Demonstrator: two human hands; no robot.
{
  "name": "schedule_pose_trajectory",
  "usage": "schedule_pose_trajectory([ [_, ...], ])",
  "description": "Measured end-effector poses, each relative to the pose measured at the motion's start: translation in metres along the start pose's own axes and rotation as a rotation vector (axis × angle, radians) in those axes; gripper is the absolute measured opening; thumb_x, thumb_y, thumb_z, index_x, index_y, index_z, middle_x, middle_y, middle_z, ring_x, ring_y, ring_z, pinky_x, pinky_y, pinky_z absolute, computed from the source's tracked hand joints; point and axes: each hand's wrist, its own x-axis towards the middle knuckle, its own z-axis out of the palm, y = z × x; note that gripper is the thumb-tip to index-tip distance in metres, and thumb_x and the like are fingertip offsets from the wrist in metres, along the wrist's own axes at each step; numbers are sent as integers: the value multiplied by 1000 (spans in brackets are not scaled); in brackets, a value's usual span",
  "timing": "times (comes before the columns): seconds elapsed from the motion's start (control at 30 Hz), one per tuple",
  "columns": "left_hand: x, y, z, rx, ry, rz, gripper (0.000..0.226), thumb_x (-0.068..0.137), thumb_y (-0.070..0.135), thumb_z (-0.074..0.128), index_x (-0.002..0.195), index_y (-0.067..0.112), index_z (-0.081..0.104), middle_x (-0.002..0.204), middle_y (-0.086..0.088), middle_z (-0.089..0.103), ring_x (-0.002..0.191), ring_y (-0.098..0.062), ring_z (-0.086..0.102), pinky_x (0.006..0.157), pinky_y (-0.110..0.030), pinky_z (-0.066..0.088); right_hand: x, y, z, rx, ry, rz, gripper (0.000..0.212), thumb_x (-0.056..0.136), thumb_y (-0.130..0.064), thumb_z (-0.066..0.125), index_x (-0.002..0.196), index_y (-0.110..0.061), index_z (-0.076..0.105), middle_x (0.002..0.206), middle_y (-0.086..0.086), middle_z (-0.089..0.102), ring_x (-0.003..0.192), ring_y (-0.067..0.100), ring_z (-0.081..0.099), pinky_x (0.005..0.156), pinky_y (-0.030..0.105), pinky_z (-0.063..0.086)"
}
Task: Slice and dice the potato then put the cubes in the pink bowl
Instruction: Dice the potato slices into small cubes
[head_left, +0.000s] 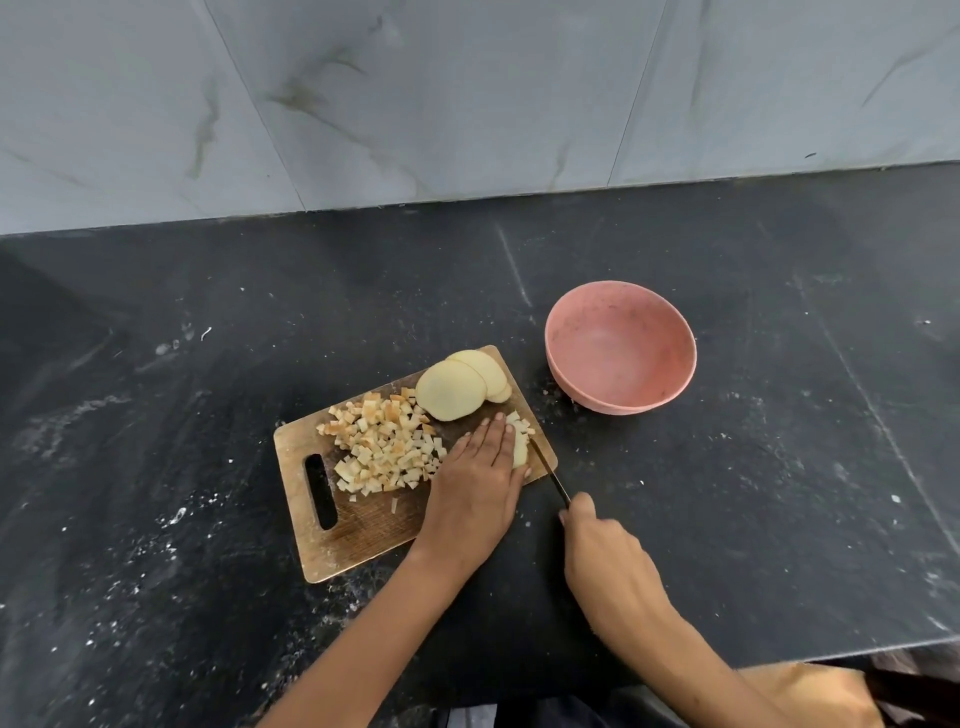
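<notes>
Dicing is under way in the head view: the left hand (480, 470) lies flat, fingers straight, pressing a pale potato piece (520, 449) onto the board (363, 525) near its right edge. The right hand (605, 551) curls round the handle of a knife (548, 470), whose blade runs along the piece just beside the left fingertips. A few fresh cubes (521, 423) sit just beyond those fingertips; a larger pile (384, 449), partly browned, covers the board's middle, and uncut slices (460, 387) overlap at its far corner. The pink bowl (621, 347) stands on the dark worktop (779, 467) to the right of the board, with nothing in it yet. To cut well, I judge the left fingertips should tuck back from the blade, and each stroke should go straight down, evenly spaced, keeping the piece away from the board's edge.
</notes>
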Motion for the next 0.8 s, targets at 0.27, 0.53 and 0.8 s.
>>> schedule_pose_trajectory([
  [0.27,-6,-13,-4,-211,-32,19,53,93,29,62,138,5,48,145,-9,45,135,-20,41,112,-31,24,7,-10,-23,118,80,-98,22,105,-31,26,95,-15,39,79,6,57,67,20,54,58,34,40],
  [0.53,-9,-15,3,-212,6,25,51,94,33,48,135,3,53,140,-12,52,131,-23,48,109,-36,33,28,-29,-14,-45,17,-29,34,99,-12,32,133,-10,32,106,13,60,95,29,61,70,36,45],
  [0.8,-9,-8,7,-180,49,-12,51,94,35,40,129,3,59,133,-11,58,124,-23,55,105,-38,42,19,-17,-7,-82,-14,7,23,102,-16,34,125,-13,33,103,11,60,94,28,62,68,35,44],
])
